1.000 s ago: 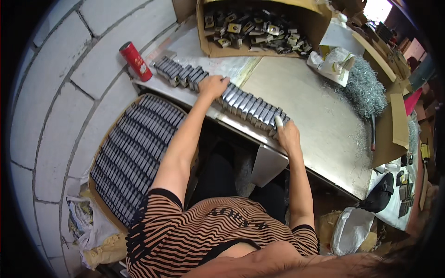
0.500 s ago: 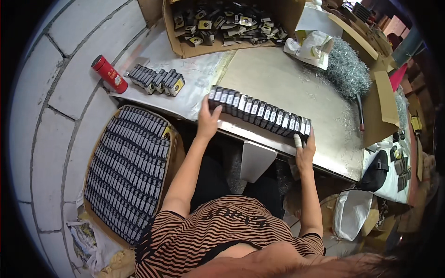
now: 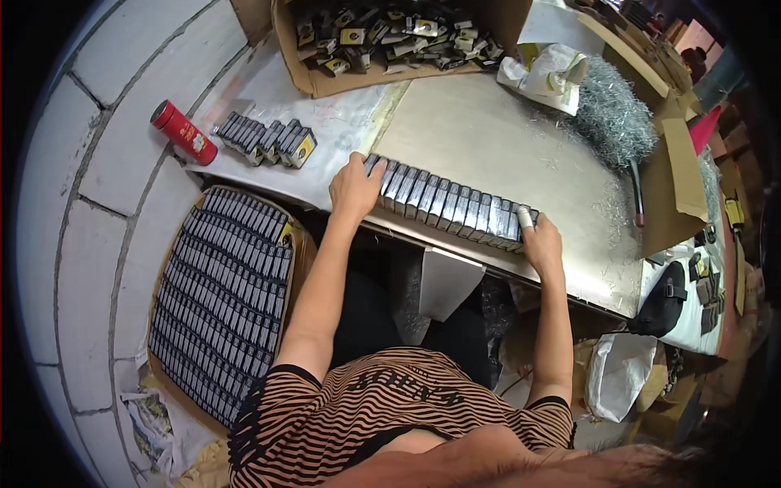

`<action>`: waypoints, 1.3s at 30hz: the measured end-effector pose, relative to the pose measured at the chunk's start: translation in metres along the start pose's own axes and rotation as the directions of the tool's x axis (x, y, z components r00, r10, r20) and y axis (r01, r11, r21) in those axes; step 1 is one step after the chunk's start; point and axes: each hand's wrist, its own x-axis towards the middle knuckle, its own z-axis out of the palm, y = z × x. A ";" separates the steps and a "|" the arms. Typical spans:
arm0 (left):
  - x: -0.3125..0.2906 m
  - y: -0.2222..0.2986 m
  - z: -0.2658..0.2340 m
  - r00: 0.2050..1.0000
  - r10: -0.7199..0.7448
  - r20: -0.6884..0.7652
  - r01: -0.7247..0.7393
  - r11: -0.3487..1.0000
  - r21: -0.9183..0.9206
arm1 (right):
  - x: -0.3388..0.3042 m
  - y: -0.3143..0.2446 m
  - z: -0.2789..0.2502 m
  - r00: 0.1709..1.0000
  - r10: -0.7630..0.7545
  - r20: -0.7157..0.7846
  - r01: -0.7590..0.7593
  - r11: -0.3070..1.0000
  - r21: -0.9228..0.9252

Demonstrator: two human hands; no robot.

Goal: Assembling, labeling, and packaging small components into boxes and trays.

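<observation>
Clasping a row of small boxes [image 3: 450, 203] between left hand [image 3: 355, 191] and right hand [image 3: 543, 246] at the metal tabletop's [image 3: 472, 122] near edge, beside a carton [image 3: 304, 250] seemingly nearly filled, facing a loose heap [image 3: 351, 37] yet unaligned.

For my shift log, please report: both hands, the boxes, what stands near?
Left hand at left end of box row; right hand at right end. Row along front edge of table. Open carton beyond, apart from row.
</observation>
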 end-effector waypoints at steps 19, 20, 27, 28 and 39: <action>-0.214 -0.159 -0.303 0.498 -0.059 -0.865 -0.090 0.989 -0.120 | -0.228 -0.210 0.126 0.686 -0.577 0.442 -0.104 0.523 0.846; -0.238 -0.189 -0.335 0.455 -0.024 -0.890 -0.030 0.999 -0.042 | -0.259 -0.230 0.140 0.509 -0.667 0.545 -0.223 0.509 0.831; -0.366 -0.390 -0.461 0.629 -0.333 -0.702 0.555 0.825 0.106 | -0.444 -0.324 0.149 -0.408 -0.651 0.640 -0.716 0.663 0.219; -0.369 -0.410 -0.457 0.660 -0.431 -0.616 0.560 0.828 0.021 | -0.453 -0.331 0.149 -0.430 -0.626 0.651 -0.730 0.665 0.158; -0.390 -0.473 -0.356 0.588 -0.483 -0.649 0.221 0.868 -0.445 | -0.476 -0.322 0.170 -0.428 -0.545 0.721 -0.783 0.622 0.005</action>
